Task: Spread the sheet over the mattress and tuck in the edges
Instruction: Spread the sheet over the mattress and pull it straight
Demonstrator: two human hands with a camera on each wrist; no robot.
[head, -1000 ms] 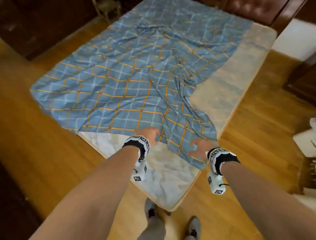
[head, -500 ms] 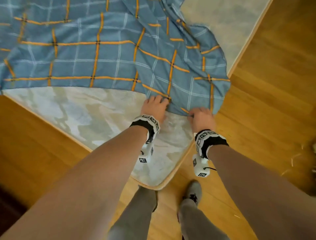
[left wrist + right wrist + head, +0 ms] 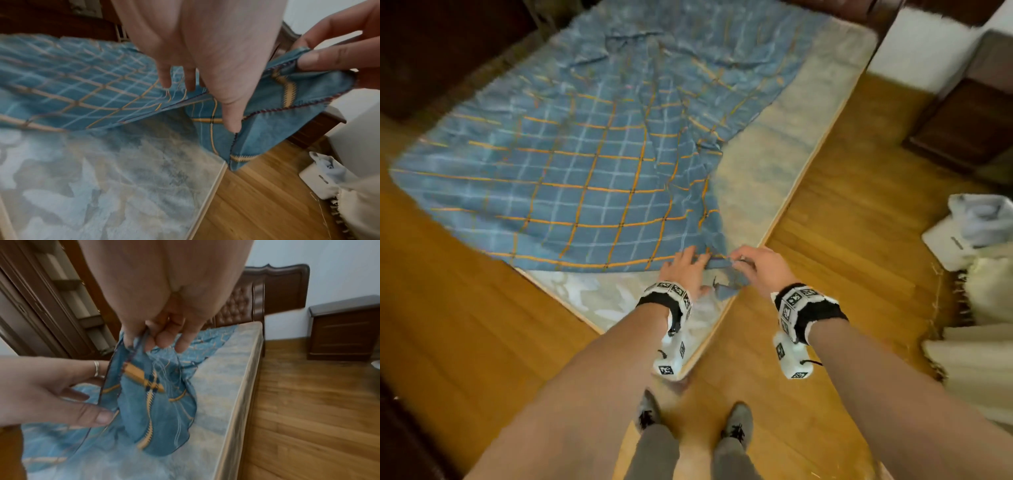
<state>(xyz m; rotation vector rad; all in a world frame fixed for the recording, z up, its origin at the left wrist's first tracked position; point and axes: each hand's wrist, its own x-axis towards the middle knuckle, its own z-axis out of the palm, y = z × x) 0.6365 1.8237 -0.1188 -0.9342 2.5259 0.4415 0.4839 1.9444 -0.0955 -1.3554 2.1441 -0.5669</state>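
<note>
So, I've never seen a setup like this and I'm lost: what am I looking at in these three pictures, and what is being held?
There is no machine here: a person wears three cameras. The big overview comes from the head, looking forward and down. The white blocks strapped under the wrists are the other two cameras, each looking along one hand. A blue checked sheet lies on the mattress, leaving its right strip and near end bare. The right hand pinches the sheet's near corner; the left hand holds the edge beside it.

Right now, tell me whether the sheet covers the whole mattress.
Only partly spread: sheet leaves mattress bare along its right side and near end.
</note>
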